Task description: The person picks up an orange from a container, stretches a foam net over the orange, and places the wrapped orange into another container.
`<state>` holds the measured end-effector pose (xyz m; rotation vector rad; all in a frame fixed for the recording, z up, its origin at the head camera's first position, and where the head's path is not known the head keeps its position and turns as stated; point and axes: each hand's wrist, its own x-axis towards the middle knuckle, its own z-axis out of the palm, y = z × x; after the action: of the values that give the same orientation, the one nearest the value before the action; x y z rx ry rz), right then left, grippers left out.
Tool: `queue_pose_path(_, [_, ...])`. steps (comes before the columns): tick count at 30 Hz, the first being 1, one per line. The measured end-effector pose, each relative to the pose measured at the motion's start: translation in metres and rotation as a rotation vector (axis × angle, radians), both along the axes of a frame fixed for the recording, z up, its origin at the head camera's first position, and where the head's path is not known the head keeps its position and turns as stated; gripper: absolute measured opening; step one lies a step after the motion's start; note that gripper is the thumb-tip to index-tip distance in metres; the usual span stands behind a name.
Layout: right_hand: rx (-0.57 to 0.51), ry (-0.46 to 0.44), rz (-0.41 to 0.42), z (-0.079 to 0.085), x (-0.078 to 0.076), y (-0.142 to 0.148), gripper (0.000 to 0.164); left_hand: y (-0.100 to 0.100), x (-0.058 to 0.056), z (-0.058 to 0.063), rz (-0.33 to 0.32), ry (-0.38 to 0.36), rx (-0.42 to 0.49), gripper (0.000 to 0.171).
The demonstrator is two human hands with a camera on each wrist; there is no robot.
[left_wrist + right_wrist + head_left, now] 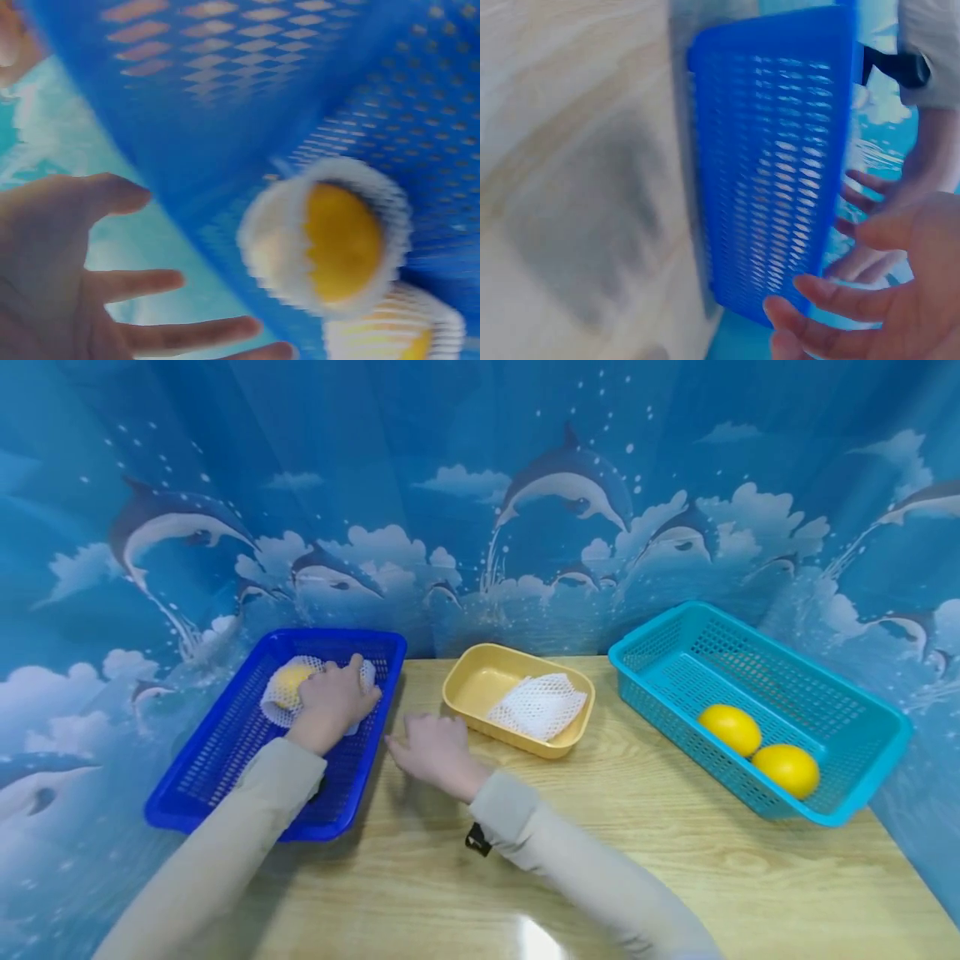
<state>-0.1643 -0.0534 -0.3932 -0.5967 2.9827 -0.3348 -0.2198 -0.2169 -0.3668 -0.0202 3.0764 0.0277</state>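
Head view: above the near tabletop (412, 893), the right hand (435, 752) is just outside the blue basket (337, 633), its fingers loosely bent around nothing. Over the basket is the left hand (333, 697), its fingers (191, 335) spread and gripping nothing, as the left wrist view shows. Inside lie two yellow fruits in white foam nets, one (291, 685) in plain sight, the other (390, 334) largely hidden by the hand. Each fruit should be firm and moderately heavy, its net soft and apt to slip on smooth skin, so a hold round the middle seems safest. The basket's wall stands between the right hand and the fruits. Beyond are a yellow tray (483, 681) with white netting (536, 706) and, rightward, a turquoise basket (682, 672) with two bare fruits (729, 729); behind hangs a dolphin curtain (450, 443).
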Motion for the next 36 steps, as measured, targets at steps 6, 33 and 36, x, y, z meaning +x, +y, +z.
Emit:
queue_pose_path(6, [-0.065,-0.037,0.057,0.028,-0.001,0.035,0.038,0.025,0.026,0.023,-0.034,0.026,-0.035,0.069])
queue_pose_path(33, [-0.208,0.050,0.013,0.081,-0.001,0.197,0.024,0.156,0.088,0.064,-0.213,0.166,-0.050,0.062])
queue_pose_path(36, [-0.226,0.051,0.006,0.080,-0.006,0.217,0.023,0.173,0.086,0.066,-0.237,0.151,-0.033,0.061])
